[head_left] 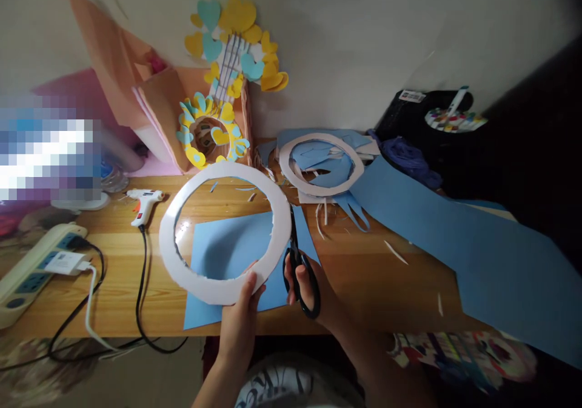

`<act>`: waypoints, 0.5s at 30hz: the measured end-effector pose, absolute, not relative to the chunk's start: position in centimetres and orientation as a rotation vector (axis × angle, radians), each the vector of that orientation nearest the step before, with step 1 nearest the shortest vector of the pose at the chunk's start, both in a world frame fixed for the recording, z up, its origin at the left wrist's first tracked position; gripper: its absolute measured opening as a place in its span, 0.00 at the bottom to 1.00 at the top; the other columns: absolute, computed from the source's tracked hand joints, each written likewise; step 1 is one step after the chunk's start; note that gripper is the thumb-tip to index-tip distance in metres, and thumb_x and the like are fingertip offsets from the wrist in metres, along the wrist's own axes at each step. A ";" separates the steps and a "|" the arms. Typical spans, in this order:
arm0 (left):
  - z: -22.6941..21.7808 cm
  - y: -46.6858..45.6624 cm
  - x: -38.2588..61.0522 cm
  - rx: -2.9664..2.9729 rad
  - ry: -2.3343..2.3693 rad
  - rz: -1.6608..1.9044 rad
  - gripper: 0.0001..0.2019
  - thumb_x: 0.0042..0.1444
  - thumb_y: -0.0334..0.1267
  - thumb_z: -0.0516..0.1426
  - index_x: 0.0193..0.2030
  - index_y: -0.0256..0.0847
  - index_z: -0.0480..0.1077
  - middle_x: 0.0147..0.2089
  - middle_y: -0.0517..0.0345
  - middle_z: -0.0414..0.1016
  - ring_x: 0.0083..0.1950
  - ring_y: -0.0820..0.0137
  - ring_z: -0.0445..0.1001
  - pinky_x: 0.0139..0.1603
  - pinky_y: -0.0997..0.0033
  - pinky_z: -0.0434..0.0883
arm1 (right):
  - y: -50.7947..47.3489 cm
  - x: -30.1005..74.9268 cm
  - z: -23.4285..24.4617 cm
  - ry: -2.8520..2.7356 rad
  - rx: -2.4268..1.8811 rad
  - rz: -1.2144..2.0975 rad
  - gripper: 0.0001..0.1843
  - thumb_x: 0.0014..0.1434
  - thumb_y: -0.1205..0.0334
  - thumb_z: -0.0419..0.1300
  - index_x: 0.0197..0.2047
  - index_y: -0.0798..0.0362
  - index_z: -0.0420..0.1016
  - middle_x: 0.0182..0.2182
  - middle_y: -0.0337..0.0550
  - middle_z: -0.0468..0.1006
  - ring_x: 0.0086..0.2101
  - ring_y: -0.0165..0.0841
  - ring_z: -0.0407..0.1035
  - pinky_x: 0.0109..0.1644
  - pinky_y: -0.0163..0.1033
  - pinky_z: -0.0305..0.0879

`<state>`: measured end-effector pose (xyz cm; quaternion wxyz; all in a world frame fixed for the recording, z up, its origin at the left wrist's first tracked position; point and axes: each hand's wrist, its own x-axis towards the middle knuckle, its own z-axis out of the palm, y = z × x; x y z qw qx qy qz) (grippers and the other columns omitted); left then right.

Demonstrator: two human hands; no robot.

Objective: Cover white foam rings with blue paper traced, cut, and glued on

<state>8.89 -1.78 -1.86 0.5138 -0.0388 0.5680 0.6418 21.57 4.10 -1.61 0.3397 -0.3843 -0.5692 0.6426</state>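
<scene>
White flat ring of stiff board [213, 291] is being held up over the wooden table [122, 262], left hand [239, 316] pinching its lower rim; light-blue flat paper sheet [240, 232] is lying below. Right hand [324, 294] is gripping black-handled scissors [294, 254], blades standing at ring's right edge. Second white ring [321, 190] is lying farther right, over blue paper scraps [313, 153].

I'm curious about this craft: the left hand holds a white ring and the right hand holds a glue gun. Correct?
Not quite: the head view shows the right hand holding black scissors; the glue gun lies on the table. The left hand does hold a white ring.
</scene>
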 end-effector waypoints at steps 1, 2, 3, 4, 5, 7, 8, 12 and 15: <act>-2.0 -1.7 8.9 -0.099 1.355 1.543 0.09 0.53 0.31 0.60 0.42 0.39 0.76 0.50 0.54 0.77 0.56 0.66 0.72 0.56 0.72 0.70 | 4.2 21.4 -2.1 -1.480 -1.012 1.674 0.31 0.54 0.29 0.46 0.33 0.53 0.60 0.19 0.29 0.60 0.14 0.23 0.61 0.16 0.28 0.59; -2.2 -1.7 8.8 -0.106 1.345 1.542 0.09 0.54 0.31 0.60 0.42 0.39 0.76 0.50 0.54 0.77 0.56 0.66 0.71 0.55 0.73 0.70 | 4.3 21.3 -2.5 -1.473 -1.021 1.676 0.31 0.55 0.30 0.46 0.33 0.53 0.60 0.19 0.29 0.59 0.13 0.22 0.61 0.16 0.28 0.58; -2.4 -1.6 8.8 -0.110 1.335 1.544 0.09 0.54 0.31 0.60 0.43 0.40 0.76 0.50 0.54 0.77 0.57 0.66 0.71 0.54 0.74 0.71 | 4.4 21.2 -2.9 -1.462 -1.024 1.689 0.30 0.55 0.30 0.46 0.33 0.53 0.60 0.19 0.28 0.59 0.13 0.22 0.60 0.15 0.28 0.57; -2.5 -1.6 8.7 -0.114 1.327 1.547 0.10 0.53 0.31 0.60 0.43 0.40 0.76 0.50 0.55 0.77 0.57 0.66 0.71 0.54 0.75 0.71 | 4.5 21.1 -3.2 -1.452 -1.018 1.708 0.30 0.56 0.31 0.46 0.33 0.53 0.60 0.19 0.28 0.59 0.12 0.22 0.60 0.15 0.28 0.57; -2.7 -1.5 8.7 -0.117 1.321 1.550 0.10 0.53 0.31 0.61 0.43 0.40 0.76 0.50 0.55 0.77 0.57 0.66 0.70 0.53 0.75 0.71 | 4.7 21.0 -3.4 -1.446 -1.007 1.732 0.30 0.56 0.31 0.46 0.33 0.53 0.60 0.19 0.28 0.59 0.13 0.22 0.60 0.15 0.28 0.58; -3.0 -1.4 8.4 -0.108 1.317 1.551 0.10 0.52 0.31 0.61 0.43 0.39 0.76 0.50 0.55 0.77 0.58 0.65 0.70 0.52 0.76 0.72 | 5.0 21.1 -3.8 -1.437 -0.986 1.778 0.30 0.57 0.31 0.45 0.34 0.53 0.61 0.20 0.29 0.60 0.14 0.22 0.62 0.19 0.30 0.62; -3.1 -1.4 8.3 -0.098 1.317 1.549 0.10 0.52 0.31 0.62 0.42 0.39 0.76 0.50 0.54 0.77 0.57 0.65 0.71 0.52 0.75 0.73 | 5.2 21.1 -3.9 -1.429 -0.982 1.797 0.30 0.57 0.31 0.44 0.34 0.53 0.61 0.21 0.30 0.60 0.15 0.23 0.63 0.21 0.31 0.64; -3.7 -1.2 7.4 -0.059 1.313 1.527 0.09 0.52 0.33 0.62 0.41 0.37 0.77 0.50 0.52 0.77 0.54 0.64 0.73 0.53 0.72 0.72 | 6.0 21.2 -4.5 -1.432 -1.036 1.819 0.31 0.58 0.31 0.41 0.33 0.53 0.61 0.21 0.30 0.61 0.15 0.23 0.63 0.23 0.33 0.67; -4.0 -1.2 7.0 -0.048 1.312 1.514 0.09 0.52 0.34 0.62 0.41 0.37 0.77 0.50 0.52 0.77 0.54 0.64 0.73 0.55 0.69 0.71 | 6.2 21.0 -4.9 -1.500 -1.110 1.776 0.30 0.59 0.32 0.42 0.32 0.54 0.61 0.20 0.30 0.61 0.15 0.23 0.64 0.19 0.29 0.62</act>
